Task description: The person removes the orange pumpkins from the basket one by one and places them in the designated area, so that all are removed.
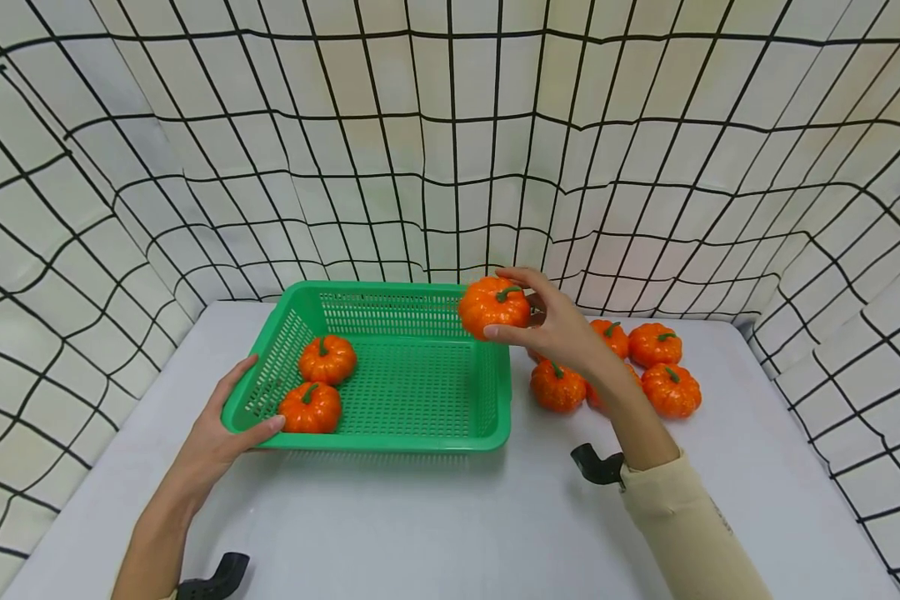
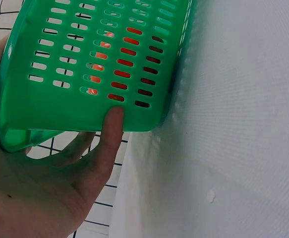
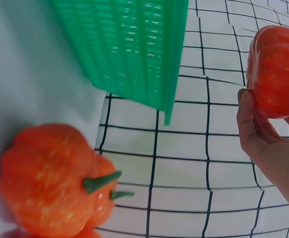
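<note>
Pumpkin point(image 1: 492, 305) sits in the grip of the right hand point(image 1: 558, 327), raised by the basket's point(image 1: 412, 392) right end — likely mid-transfer, next calling for lowering inside and release — while the left hand point(image 1: 221, 427) holds its left end.

text: none readable | right sleeve point(image 1: 686, 529): marking point(image 1: 722, 516) too small to read

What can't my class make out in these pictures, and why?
Head view: number of loose pumpkins; the right forearm hides part of the group.
Head view: sleeve marking; too small to read.
Left wrist view: pumpkins inside the green basket; its slotted wall hides most of them.
Right wrist view: held pumpkin; the right edge cuts it off.
</note>
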`<state>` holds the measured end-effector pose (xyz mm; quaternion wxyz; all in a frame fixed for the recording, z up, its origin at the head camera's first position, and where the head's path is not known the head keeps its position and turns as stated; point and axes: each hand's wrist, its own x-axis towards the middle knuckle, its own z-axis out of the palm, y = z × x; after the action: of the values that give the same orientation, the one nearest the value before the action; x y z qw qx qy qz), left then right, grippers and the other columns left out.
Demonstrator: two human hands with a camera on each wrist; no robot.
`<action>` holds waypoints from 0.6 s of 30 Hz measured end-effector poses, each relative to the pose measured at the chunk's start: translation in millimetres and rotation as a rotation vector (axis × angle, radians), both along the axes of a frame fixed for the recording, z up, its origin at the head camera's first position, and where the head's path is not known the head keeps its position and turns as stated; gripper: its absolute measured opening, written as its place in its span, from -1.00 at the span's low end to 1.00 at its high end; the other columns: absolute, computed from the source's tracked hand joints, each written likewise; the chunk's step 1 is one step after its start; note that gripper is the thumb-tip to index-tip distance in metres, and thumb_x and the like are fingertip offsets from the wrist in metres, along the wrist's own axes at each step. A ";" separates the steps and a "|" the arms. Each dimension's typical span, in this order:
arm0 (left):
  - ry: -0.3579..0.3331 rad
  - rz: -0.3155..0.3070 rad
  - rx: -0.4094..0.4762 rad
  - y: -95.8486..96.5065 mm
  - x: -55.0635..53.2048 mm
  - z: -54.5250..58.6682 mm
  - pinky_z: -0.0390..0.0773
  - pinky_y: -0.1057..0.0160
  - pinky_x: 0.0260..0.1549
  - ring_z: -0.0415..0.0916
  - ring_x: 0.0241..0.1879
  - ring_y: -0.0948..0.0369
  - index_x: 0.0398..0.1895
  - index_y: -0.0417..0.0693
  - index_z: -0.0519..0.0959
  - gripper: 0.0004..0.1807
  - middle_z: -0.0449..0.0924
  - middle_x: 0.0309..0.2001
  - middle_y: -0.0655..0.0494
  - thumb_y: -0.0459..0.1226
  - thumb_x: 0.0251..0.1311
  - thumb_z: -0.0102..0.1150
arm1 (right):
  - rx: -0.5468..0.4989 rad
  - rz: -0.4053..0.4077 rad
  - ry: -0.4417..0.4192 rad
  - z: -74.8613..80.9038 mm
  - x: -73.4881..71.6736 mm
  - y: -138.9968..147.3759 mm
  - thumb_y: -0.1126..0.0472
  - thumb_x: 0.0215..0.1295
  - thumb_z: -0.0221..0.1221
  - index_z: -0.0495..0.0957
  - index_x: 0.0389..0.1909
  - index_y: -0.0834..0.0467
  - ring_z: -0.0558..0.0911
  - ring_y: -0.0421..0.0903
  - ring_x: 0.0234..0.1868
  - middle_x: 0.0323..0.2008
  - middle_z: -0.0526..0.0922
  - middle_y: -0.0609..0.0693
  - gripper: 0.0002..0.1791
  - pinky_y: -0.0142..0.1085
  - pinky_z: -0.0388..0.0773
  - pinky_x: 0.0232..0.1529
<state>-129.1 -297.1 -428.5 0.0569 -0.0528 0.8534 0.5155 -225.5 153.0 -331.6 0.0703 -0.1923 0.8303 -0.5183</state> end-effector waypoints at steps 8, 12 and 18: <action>-0.002 -0.001 -0.001 -0.5 -0.4 0.1 0.33 -0.24 0.26 0.03 0.48 -0.31 0.67 0.62 -0.29 0.06 -0.28 0.70 -0.25 -0.03 0.40 0.26 | 0.011 -0.073 -0.003 -11.7 11.0 26.6 -0.09 0.25 0.45 0.25 0.53 -0.34 0.60 0.05 0.23 0.47 0.39 -0.14 -0.13 -0.02 0.66 0.15; -0.001 0.000 -0.002 -0.4 -0.2 0.1 0.33 -0.22 0.25 0.03 0.49 -0.30 0.68 0.62 -0.28 0.06 -0.27 0.70 -0.23 -0.03 0.40 0.27 | 0.016 -0.087 0.017 -16.8 18.8 39.1 -0.06 0.27 0.44 0.25 0.55 -0.23 0.53 0.01 0.36 0.50 0.36 -0.17 -0.13 0.00 0.58 0.30; -0.006 0.001 0.016 0.0 0.1 -0.1 0.28 -0.28 0.28 0.00 0.50 -0.30 0.67 0.63 -0.28 0.05 -0.30 0.71 -0.21 -0.04 0.40 0.27 | 0.069 -0.078 0.045 -26.1 27.8 51.7 -0.03 0.29 0.41 0.30 0.52 -0.10 0.58 0.05 0.23 0.43 0.45 -0.05 -0.19 -0.09 0.54 0.17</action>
<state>-129.0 -297.1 -428.7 0.0593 -0.0544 0.8491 0.5221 -197.8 204.7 -357.7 0.0377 -0.1688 0.8560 -0.4872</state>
